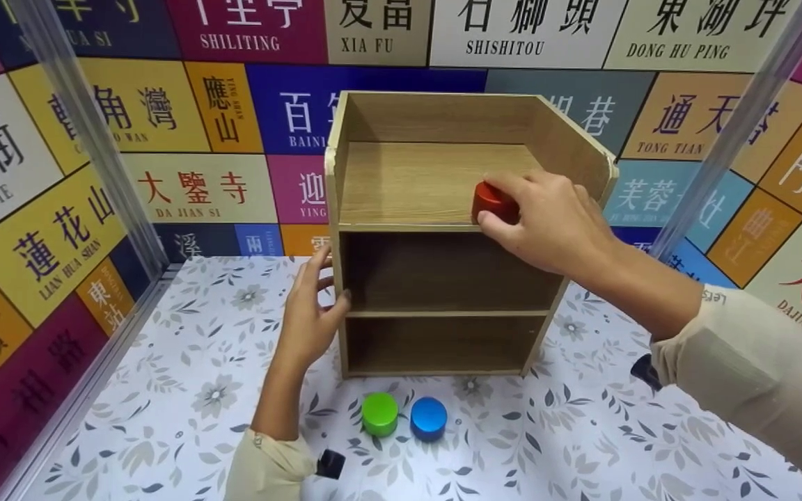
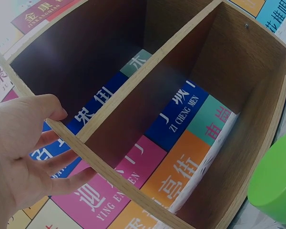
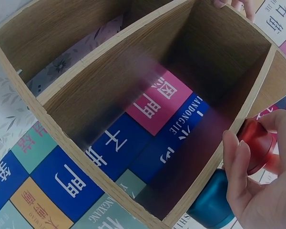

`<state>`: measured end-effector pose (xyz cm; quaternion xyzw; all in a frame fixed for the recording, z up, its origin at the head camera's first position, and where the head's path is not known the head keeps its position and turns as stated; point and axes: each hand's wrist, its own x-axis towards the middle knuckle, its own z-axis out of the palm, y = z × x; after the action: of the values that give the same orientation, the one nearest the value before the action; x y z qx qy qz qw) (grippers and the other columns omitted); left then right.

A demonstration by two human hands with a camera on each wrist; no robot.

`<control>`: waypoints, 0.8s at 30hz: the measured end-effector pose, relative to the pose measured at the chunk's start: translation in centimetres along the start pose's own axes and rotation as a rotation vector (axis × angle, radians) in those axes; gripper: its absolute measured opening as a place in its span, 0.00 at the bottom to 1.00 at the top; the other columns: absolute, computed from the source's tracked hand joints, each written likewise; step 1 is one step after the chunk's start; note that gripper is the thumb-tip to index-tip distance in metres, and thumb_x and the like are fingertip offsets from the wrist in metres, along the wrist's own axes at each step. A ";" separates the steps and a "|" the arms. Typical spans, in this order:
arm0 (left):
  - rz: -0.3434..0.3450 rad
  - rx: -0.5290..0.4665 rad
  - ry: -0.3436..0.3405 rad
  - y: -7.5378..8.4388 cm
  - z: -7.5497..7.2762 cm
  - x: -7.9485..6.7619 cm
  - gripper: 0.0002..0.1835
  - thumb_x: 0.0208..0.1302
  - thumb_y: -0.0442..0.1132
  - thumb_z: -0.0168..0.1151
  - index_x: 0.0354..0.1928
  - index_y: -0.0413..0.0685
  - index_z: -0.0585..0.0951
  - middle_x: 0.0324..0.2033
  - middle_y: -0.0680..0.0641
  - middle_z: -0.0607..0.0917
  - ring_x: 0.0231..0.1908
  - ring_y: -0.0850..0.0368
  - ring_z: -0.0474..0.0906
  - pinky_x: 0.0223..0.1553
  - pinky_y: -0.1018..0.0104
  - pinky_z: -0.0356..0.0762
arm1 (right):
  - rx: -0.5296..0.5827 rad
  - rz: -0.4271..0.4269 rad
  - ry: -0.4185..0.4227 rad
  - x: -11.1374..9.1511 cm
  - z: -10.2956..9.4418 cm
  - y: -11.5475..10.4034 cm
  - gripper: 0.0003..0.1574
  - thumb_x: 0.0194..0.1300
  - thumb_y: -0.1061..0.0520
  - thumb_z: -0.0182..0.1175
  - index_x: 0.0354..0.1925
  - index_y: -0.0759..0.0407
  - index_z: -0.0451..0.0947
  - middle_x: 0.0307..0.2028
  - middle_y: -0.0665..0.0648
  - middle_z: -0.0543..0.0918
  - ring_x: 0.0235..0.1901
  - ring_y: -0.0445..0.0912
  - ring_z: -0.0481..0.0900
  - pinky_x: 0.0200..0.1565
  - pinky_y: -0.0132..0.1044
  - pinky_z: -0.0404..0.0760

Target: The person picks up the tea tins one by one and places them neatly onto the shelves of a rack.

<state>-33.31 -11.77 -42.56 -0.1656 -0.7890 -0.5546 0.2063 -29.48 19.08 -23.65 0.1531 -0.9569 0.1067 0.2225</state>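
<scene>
My right hand pinches a red cylinder between thumb and fingers at the front of the top board of a small wooden shelf. In the right wrist view, a teal-blue cylinder stands beside the red one; my hand hides it in the head view. My left hand holds the shelf's left side panel. Its thumb is hooked over the front edge and its fingers lie along the outside, as the left wrist view shows. On the table before the shelf stand a green cylinder and a blue cylinder.
The shelf has two compartments below its top board, which is walled at the sides and back. It stands on a table with a leaf-patterned cover. Printed sign panels surround it, and clear upright posts rise at both sides.
</scene>
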 end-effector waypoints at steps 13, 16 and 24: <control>0.008 -0.012 0.008 -0.1 -0.1 -0.1 0.41 0.64 0.29 0.62 0.77 0.67 0.64 0.66 0.44 0.72 0.58 0.41 0.80 0.46 0.52 0.90 | -0.017 -0.013 0.012 0.1 0.2 0.2 0.31 0.69 0.37 0.58 0.65 0.45 0.77 0.48 0.60 0.83 0.42 0.58 0.81 0.43 0.56 0.87; 0.010 -0.003 0.005 0.0 0.0 0.0 0.41 0.64 0.29 0.62 0.77 0.65 0.64 0.66 0.44 0.73 0.59 0.41 0.81 0.45 0.52 0.90 | -0.019 -0.011 0.019 0.0 0.0 0.2 0.31 0.68 0.37 0.58 0.66 0.44 0.76 0.48 0.60 0.83 0.43 0.58 0.82 0.44 0.57 0.86; -0.008 0.014 0.006 0.1 0.0 0.0 0.41 0.65 0.30 0.62 0.77 0.68 0.63 0.67 0.45 0.72 0.60 0.41 0.80 0.47 0.50 0.89 | -0.035 -0.038 0.089 -0.3 -0.6 0.3 0.34 0.67 0.36 0.59 0.69 0.39 0.74 0.47 0.60 0.82 0.35 0.59 0.81 0.34 0.54 0.83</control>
<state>-33.23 -11.75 -42.45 -0.1593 -0.7929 -0.5504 0.2075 -29.07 19.61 -23.27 0.1623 -0.9447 0.0925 0.2696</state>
